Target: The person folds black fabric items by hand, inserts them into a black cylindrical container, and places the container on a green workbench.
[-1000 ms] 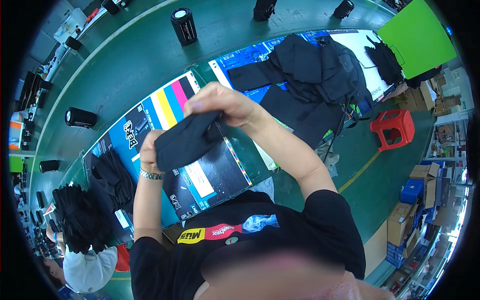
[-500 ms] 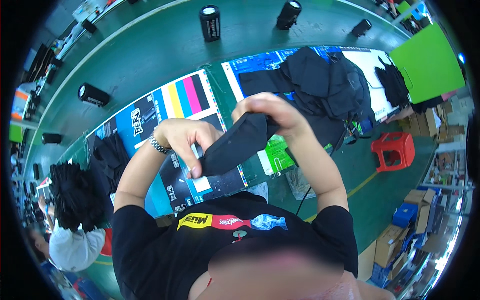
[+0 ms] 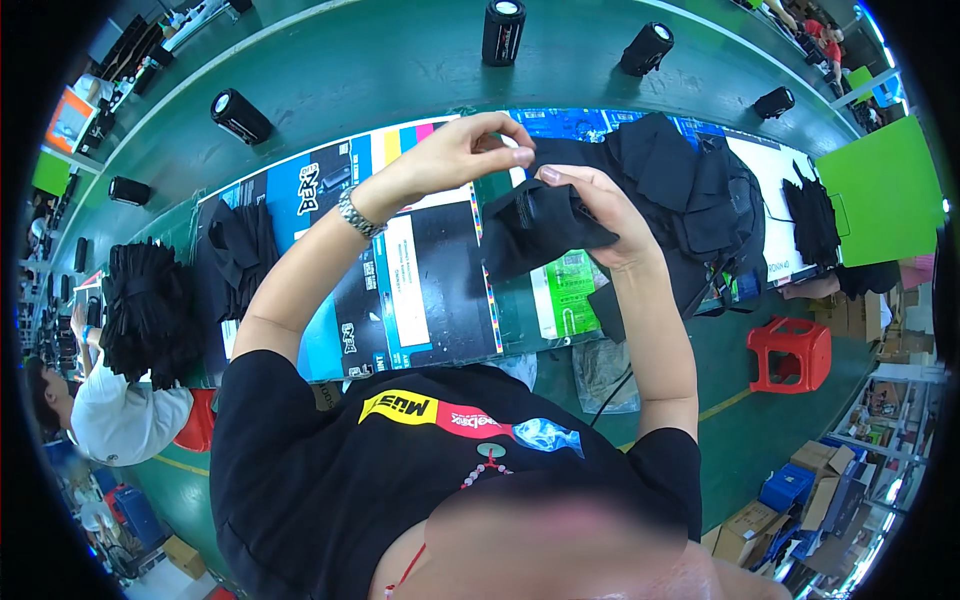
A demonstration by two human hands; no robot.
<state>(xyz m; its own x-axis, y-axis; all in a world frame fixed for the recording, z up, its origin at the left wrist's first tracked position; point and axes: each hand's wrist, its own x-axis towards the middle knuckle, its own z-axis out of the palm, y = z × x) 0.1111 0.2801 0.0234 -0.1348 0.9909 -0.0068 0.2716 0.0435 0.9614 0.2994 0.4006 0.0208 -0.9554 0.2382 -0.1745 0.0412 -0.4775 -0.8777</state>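
My right hand (image 3: pixel 618 222) grips a black cloth piece (image 3: pixel 535 228), which looks like a small pouch and hangs folded over the table. Just above and left of it, my left hand (image 3: pixel 465 153) is raised, thumb and forefinger pinched together. A small white spot shows between those fingertips, too small to make out. Beyond my right hand lies a heap of black cloth pieces (image 3: pixel 665 185), partly covered by that hand. Under my left forearm are printed sheets (image 3: pixel 350 270) on the table.
Black cylindrical speakers (image 3: pixel 503 35) stand along the green line (image 3: pixel 400 75) beyond the table. At the left are stacked black cloth (image 3: pixel 240 245) and a bundle of black straps (image 3: pixel 145 310), near a person in white (image 3: pixel 125 410). A red stool (image 3: pixel 790 355) stands at the right.
My left hand has come off the black cloth and moved up and to the right, pinching. My right hand still holds the cloth, slightly farther right. The view has shifted.
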